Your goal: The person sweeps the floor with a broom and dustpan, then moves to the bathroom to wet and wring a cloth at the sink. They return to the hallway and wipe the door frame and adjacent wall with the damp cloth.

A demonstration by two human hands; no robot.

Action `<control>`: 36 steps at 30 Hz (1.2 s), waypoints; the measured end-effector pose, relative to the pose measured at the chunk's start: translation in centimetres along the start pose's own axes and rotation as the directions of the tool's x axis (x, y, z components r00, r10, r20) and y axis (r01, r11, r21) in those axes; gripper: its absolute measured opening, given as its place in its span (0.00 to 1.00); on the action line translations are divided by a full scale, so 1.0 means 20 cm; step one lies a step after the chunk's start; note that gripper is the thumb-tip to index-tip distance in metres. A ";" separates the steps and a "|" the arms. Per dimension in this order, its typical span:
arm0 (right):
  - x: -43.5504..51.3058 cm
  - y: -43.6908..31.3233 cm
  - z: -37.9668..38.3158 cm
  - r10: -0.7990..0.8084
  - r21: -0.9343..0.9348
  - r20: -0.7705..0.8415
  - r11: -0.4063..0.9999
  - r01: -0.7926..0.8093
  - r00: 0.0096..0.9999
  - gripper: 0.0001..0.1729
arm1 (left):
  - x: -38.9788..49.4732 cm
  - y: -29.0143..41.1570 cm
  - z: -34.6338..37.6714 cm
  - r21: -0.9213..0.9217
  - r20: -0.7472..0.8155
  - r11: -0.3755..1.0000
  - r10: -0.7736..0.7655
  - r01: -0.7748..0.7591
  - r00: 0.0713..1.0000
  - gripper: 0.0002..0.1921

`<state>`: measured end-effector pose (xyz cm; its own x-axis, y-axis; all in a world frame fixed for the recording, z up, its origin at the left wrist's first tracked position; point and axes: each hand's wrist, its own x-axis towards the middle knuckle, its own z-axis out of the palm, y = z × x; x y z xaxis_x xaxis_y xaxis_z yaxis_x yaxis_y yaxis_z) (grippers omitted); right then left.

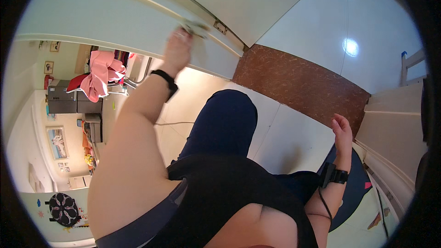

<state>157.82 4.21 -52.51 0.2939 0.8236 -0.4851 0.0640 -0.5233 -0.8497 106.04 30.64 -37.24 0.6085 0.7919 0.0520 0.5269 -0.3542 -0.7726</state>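
My left hand (pixel 177 50), blurred and with a dark band at its wrist, reaches up and forward against the pale door frame (pixel 215 55). Its fingers are closed on a small brownish-grey object (pixel 195 29), too smeared by motion for me to name. That object lies against the moulded face of the frame, near a metal plate (pixel 220 27) set in the edge. Off to the right hangs my right hand (pixel 342 132), empty, its fingers loosely bent and apart. A black device is strapped on that wrist, with a cable running from it.
A brown marbled threshold (pixel 299 82) crosses the doorway between pale tiled floors. The opposite door frame (pixel 389 117) rises at right. A thin cable (pixel 175 123) lies on the floor. Farther left, a pink garment (pixel 98 75) hangs near a grey refrigerator (pixel 62 98).
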 end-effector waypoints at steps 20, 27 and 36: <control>0.10 0.05 0.06 0.002 -0.026 0.074 1.000 0.000 0.997 0.21 | -0.13 -0.44 -0.43 0.089 -0.056 0.970 -0.222 0.227 0.973 0.27; 0.00 -0.02 0.07 0.027 -0.045 0.088 0.999 -0.023 0.996 0.19 | -0.20 0.14 -0.05 -0.143 0.482 0.968 0.249 -0.205 0.840 0.25; 0.05 -0.02 0.07 0.017 -0.034 0.055 0.999 -0.015 0.998 0.19 | -0.33 -0.62 -0.65 0.159 -0.237 0.915 -0.329 0.371 0.914 0.27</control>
<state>156.84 5.48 -52.96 0.2418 0.8255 -0.5099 0.0917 -0.5426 -0.8349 103.15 23.26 -19.66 0.5234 0.7226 0.4515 0.6131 0.0486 -0.7885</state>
